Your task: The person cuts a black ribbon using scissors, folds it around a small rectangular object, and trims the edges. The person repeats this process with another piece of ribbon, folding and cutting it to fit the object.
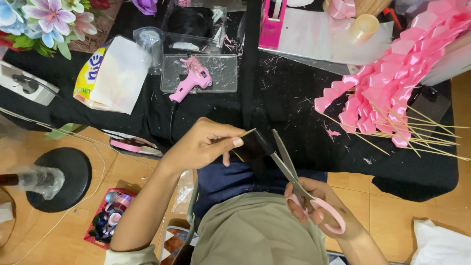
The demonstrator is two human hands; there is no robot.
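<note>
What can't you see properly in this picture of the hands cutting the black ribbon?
Head view only:
- Black ribbon: the part pinched in the left hand is hidden by its fingers.
- Scissors: the pink handles are partly covered by the right hand.
- Pink ribbon bows on sticks: cut off by the right and top edges.
- Flowers: cut off by the top-left corner.
- Red basket: its small contents are too small to name.

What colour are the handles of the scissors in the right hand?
Pink handles on the metal-bladed scissors; clearest in the head view.

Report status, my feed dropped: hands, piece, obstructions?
Left hand pinching black ribbon piece. Right hand holds pink-handled scissors, blades at piece. Nothing between.
</note>
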